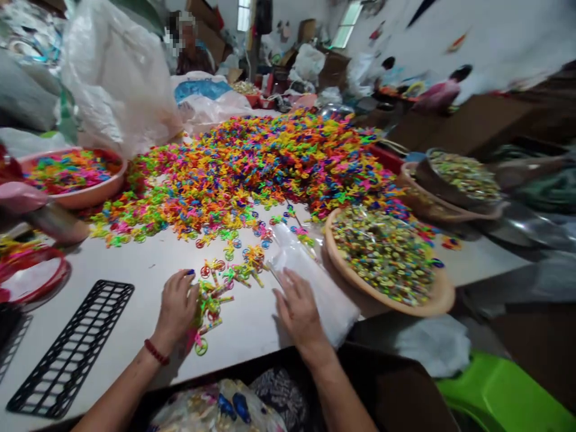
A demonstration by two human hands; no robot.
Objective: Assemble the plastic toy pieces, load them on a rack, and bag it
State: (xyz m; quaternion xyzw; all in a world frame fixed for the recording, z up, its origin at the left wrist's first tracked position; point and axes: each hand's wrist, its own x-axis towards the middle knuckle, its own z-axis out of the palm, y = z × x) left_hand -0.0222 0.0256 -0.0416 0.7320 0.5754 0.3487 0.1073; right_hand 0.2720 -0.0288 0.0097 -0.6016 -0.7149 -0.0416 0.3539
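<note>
My left hand [177, 306], with a red bead bracelet [156, 353] at the wrist, is cupped against the left side of a small cluster of plastic toys [211, 303]. These have coloured wheels and short printed tubes. Something small and blue [191, 273] shows at its fingertips; I cannot tell what it is. My right hand [297, 306] is spread low over the table, fingers apart, at the left edge of a stack of clear plastic bags [315, 279]. A thin stick-like line [273, 273] shows near its fingertips, too blurred to name. More loose toys [254, 257] lie between the hands.
A big heap of colourful toys [270, 162] covers the table's far side. A tan basin [443, 294] of small wrapped pieces stands right; a pink basin [121, 180] of toys stands left. A black grid tray [72, 348] lies front left. Other people sit farther back.
</note>
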